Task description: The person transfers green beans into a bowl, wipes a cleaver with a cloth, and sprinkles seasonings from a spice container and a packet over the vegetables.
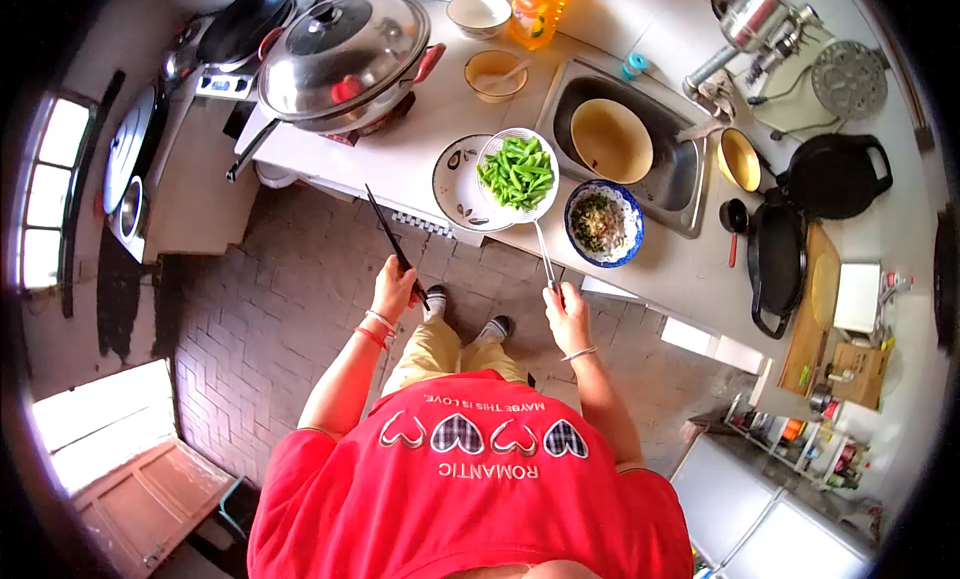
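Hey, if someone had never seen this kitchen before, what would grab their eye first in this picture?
Probably the bright green chopped vegetables near the middle, in the strainer that the right hand holds by its handle, overlapping the patterned plate in this view. Next might come the red shirt filling the bottom of the picture, then the big shiny domed lid at upper left.
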Demonstrator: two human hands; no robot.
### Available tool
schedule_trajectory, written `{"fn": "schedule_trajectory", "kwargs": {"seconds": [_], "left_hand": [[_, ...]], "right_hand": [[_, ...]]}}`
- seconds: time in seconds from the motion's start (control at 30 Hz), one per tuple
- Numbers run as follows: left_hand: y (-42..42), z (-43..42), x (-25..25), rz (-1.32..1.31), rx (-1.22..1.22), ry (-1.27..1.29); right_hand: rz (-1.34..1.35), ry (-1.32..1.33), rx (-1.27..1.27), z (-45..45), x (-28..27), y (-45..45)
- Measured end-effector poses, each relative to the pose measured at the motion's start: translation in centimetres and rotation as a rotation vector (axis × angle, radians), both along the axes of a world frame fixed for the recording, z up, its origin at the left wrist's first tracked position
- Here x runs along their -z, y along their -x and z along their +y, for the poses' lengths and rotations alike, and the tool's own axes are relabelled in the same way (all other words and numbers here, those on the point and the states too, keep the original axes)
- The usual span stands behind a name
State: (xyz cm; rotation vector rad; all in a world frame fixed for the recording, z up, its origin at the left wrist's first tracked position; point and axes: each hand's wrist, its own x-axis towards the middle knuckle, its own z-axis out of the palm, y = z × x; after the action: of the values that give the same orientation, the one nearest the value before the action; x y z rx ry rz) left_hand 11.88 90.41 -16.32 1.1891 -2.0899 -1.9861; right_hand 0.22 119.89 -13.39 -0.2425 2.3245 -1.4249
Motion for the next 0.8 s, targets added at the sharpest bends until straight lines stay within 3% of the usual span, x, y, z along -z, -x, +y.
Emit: {"fn": "schedule_trajectory", "kwargs": {"seconds": [0.37,0.8], "left_hand": [[3.2,1.0,3.2,0.176,-0.064,0.056],[5.1,-0.2,4.7,0.146,-0.086,-0.245]], "right_hand": [[0.283,-0.322,-0.106,-1.5,-1.0,1.4],[0.530,-0.394,-0.058,-3.0,-2.3,2.6]]}}
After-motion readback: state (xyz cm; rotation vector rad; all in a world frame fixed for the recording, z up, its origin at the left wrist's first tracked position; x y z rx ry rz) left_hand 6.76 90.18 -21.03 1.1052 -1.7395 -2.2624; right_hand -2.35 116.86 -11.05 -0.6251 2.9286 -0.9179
